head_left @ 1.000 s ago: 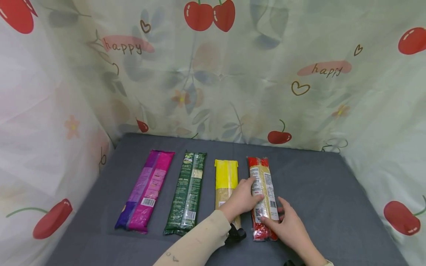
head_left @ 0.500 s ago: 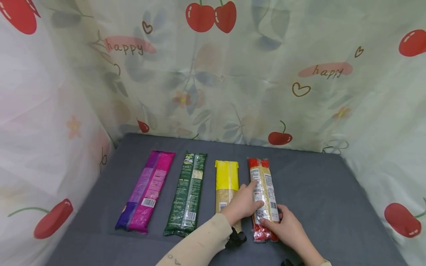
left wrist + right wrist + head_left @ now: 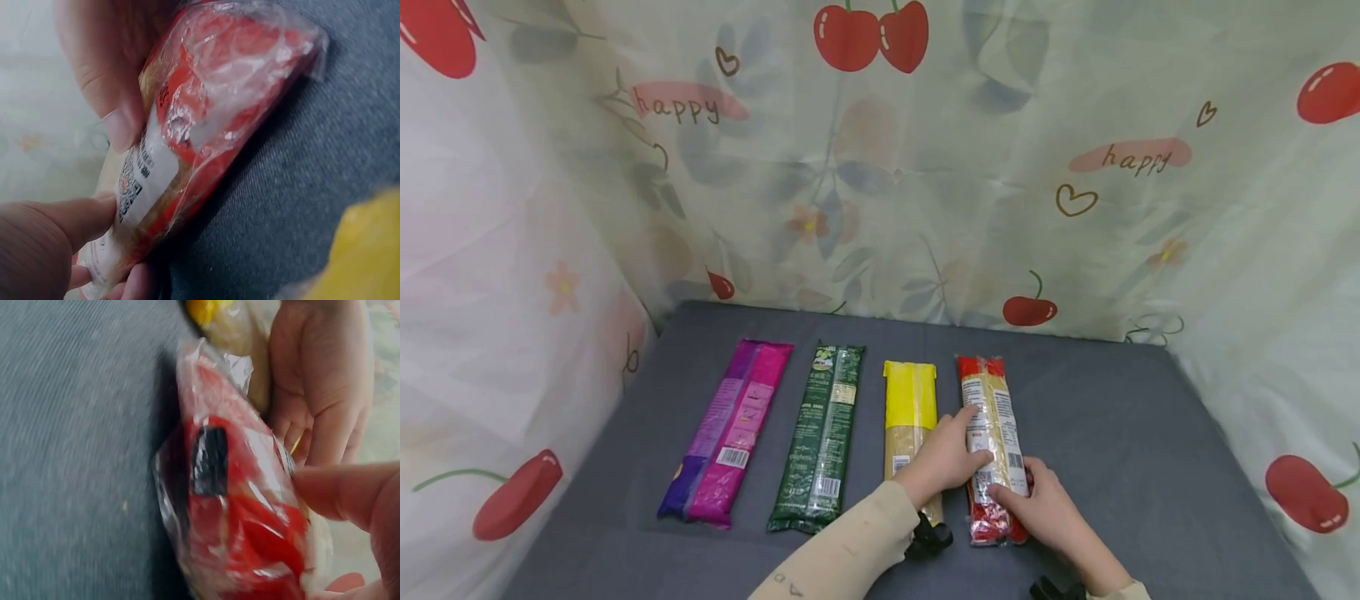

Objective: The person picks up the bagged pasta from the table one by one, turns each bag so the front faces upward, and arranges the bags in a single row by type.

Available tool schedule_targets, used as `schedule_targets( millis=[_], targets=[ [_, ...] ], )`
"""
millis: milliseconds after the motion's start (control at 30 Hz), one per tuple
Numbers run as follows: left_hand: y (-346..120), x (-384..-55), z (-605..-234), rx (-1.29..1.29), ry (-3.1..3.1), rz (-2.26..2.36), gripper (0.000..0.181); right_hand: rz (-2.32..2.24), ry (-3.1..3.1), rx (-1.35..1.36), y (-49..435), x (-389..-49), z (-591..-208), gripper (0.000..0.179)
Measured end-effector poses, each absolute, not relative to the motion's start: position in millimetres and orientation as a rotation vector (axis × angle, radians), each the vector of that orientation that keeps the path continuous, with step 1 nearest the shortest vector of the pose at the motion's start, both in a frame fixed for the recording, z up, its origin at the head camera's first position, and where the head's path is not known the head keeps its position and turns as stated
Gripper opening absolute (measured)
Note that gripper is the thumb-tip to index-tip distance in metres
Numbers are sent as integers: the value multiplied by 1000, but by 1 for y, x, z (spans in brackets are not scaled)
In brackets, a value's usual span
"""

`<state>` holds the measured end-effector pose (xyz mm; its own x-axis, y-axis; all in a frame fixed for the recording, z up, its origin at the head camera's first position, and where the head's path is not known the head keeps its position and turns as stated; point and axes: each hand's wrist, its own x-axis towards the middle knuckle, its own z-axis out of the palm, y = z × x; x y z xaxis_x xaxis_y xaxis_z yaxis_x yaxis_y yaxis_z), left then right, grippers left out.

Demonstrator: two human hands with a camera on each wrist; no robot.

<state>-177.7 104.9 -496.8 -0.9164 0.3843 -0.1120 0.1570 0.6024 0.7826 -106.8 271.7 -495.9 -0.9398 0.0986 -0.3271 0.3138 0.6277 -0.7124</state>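
Note:
A long clear-and-red packet of spaghetti lies on the cloth, its white-labelled, seamed side up. My left hand grips its left edge around the middle. In the left wrist view that hand's thumb lies on the label, with fingertips curled at the packet's other side. Nearer the front red end, my right hand holds the right edge, thumb on top. The right wrist view shows this thumb against the wrapper; its other fingers are mostly hidden.
Left of the held packet lie a yellow-topped packet, partly covered by my left forearm, a green spaghetti packet and a pink-purple packet. Grey cloth covers the table. Cherry-printed curtains close in the back and sides.
My right hand's fingers have drawn in against the packet's right edge. My left hand has slid slightly toward the front. The packets have stayed in place.

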Motion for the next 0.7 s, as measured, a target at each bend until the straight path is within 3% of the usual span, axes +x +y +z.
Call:
schedule_targets(
  millis=[300,700],
  targets=[
    [103,-181,-500,392,2356,1537,69,-1613,2420,438,262,-105,-493,58],
    [98,-183,-494,376,2306,1629,63,-1848,2328,406,257,-108,-486,59]
  ],
)
